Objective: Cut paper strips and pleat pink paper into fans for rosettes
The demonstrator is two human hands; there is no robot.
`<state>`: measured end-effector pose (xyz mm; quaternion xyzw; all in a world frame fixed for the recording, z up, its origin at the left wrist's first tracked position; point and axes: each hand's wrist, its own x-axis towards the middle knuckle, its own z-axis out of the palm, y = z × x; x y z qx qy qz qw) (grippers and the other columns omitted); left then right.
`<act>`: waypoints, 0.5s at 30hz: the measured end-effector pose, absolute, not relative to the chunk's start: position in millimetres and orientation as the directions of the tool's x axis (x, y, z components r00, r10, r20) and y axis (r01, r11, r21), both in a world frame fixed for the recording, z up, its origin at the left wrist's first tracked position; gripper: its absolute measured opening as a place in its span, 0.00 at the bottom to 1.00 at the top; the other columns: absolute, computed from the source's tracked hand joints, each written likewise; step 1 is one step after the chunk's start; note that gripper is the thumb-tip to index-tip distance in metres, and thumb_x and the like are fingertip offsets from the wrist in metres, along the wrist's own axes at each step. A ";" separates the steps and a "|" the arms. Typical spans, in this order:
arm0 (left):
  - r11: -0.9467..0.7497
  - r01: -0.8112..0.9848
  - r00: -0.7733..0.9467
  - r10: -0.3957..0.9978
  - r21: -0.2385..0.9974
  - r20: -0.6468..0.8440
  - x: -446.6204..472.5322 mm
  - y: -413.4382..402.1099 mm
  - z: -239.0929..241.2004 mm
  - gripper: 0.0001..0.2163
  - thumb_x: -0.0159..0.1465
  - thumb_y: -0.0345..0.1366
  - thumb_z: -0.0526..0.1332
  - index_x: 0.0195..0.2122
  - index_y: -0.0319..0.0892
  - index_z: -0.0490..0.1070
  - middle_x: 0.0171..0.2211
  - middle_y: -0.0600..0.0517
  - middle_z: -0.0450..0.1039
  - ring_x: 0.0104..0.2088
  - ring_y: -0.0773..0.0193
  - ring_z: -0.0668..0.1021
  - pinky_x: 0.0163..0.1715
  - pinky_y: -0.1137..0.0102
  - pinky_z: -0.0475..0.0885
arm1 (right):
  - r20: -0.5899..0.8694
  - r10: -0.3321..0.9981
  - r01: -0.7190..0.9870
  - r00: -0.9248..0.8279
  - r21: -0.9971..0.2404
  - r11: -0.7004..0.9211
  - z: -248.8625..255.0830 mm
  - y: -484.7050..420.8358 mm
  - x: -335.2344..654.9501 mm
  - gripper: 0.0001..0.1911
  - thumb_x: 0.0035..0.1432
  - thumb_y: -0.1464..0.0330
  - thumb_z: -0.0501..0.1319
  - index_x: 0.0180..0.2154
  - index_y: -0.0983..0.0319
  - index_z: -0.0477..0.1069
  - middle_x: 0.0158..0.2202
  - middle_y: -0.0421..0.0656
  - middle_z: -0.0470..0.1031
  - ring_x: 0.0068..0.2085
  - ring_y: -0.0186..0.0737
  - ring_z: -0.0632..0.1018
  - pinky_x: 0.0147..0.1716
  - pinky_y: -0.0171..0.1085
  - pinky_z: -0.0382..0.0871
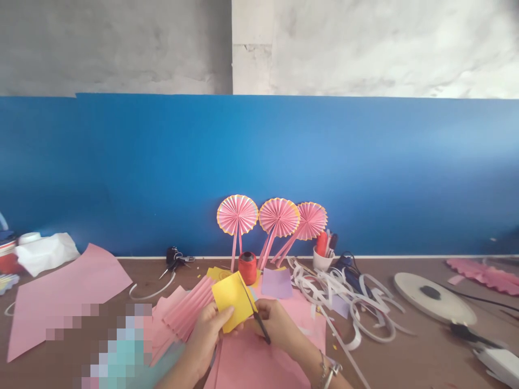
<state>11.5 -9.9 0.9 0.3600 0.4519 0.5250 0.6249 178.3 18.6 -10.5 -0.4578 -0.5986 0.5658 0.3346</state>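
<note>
While the left hand [208, 327] pinches yellow paper [232, 302] between thumb and fingers, presumably for steadiness, fingers of the right hand [276, 323] curl round black scissors [261, 326] along its three-o'clock edge.

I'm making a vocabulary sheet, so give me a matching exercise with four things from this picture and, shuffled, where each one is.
1. Pleated pink fans
2. Yellow paper
3. Scissors
4. White strips

A. In the right hand
B. Tangled on the brown table
C. In front of the blue panel
D. In the left hand

Pairs: 1-C, 2-D, 3-A, 4-B
</note>
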 end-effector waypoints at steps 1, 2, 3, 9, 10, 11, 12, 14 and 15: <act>0.188 -0.323 0.038 0.982 0.928 -0.185 11.6 -9.9 0.0 0.18 0.48 0.43 0.70 0.35 0.37 0.73 0.28 0.46 0.79 0.28 0.57 0.80 0.26 0.70 0.71 | -0.110 0.926 0.163 -0.361 -0.985 -0.053 -10.2 18.5 178.3 0.05 0.39 0.71 0.60 0.24 0.63 0.65 0.16 0.33 0.63 0.17 0.28 0.62 0.16 0.28 0.54; 0.187 -0.316 0.038 0.982 0.930 -0.184 11.5 -10.0 -0.8 0.18 0.47 0.43 0.70 0.35 0.37 0.73 0.29 0.46 0.79 0.28 0.57 0.80 0.27 0.70 0.71 | -0.104 0.926 0.158 -0.362 -0.986 -0.049 -9.9 18.3 178.2 0.05 0.39 0.71 0.60 0.24 0.63 0.65 0.16 0.32 0.62 0.17 0.27 0.61 0.16 0.28 0.54; 0.187 -0.310 0.040 0.982 0.932 -0.184 11.4 -10.1 -1.5 0.18 0.47 0.44 0.70 0.35 0.37 0.73 0.29 0.46 0.79 0.28 0.57 0.80 0.27 0.69 0.71 | -0.102 0.927 0.157 -0.362 -0.987 -0.047 -9.4 18.1 178.2 0.05 0.39 0.71 0.60 0.23 0.63 0.64 0.16 0.32 0.62 0.17 0.27 0.61 0.16 0.28 0.53; 0.171 -0.311 0.061 0.985 0.935 -0.159 9.5 -9.6 -4.5 0.18 0.49 0.44 0.70 0.36 0.37 0.72 0.29 0.46 0.79 0.26 0.60 0.79 0.26 0.70 0.71 | -0.106 0.932 0.178 -0.346 -0.983 -0.045 -3.8 16.4 178.2 0.03 0.38 0.72 0.57 0.22 0.62 0.62 0.16 0.32 0.61 0.18 0.27 0.60 0.17 0.28 0.53; 0.164 -0.315 0.065 0.986 0.935 -0.151 9.5 -9.1 -5.0 0.18 0.49 0.44 0.69 0.36 0.37 0.72 0.29 0.46 0.79 0.25 0.61 0.79 0.26 0.70 0.71 | -0.108 0.935 0.191 -0.337 -0.981 -0.045 -3.2 16.2 178.4 0.03 0.38 0.73 0.56 0.21 0.62 0.62 0.15 0.32 0.60 0.18 0.27 0.60 0.17 0.28 0.53; 0.161 -0.317 0.069 0.987 0.935 -0.147 9.6 -8.6 -5.4 0.18 0.49 0.44 0.69 0.36 0.37 0.72 0.29 0.46 0.79 0.25 0.61 0.78 0.26 0.70 0.71 | -0.111 0.939 0.206 -0.327 -0.978 -0.043 -3.0 16.1 178.5 0.03 0.38 0.73 0.56 0.21 0.62 0.62 0.15 0.32 0.59 0.18 0.27 0.59 0.17 0.29 0.53; 0.163 -0.316 0.072 0.986 0.935 -0.147 9.8 -8.2 -5.6 0.18 0.49 0.44 0.69 0.36 0.37 0.72 0.29 0.46 0.79 0.25 0.61 0.78 0.26 0.70 0.71 | -0.114 0.941 0.221 -0.319 -0.974 -0.043 -3.2 16.1 178.7 0.03 0.38 0.73 0.56 0.21 0.62 0.62 0.15 0.31 0.58 0.18 0.27 0.59 0.17 0.29 0.52; 0.171 -0.314 0.074 0.985 0.934 -0.155 10.3 -8.0 -5.4 0.19 0.49 0.45 0.69 0.35 0.37 0.72 0.29 0.46 0.79 0.25 0.61 0.78 0.27 0.70 0.71 | -0.111 0.943 0.243 -0.314 -0.969 -0.033 -4.7 16.5 178.8 0.02 0.39 0.73 0.56 0.21 0.62 0.63 0.15 0.31 0.57 0.18 0.26 0.58 0.17 0.29 0.52; 0.175 -0.311 0.072 0.984 0.934 -0.161 10.6 -8.3 -4.9 0.19 0.48 0.45 0.69 0.35 0.37 0.73 0.29 0.46 0.79 0.26 0.61 0.78 0.27 0.70 0.71 | -0.108 0.944 0.251 -0.313 -0.967 -0.027 -5.6 16.8 178.6 0.02 0.39 0.72 0.56 0.22 0.63 0.63 0.15 0.31 0.58 0.18 0.26 0.58 0.17 0.29 0.52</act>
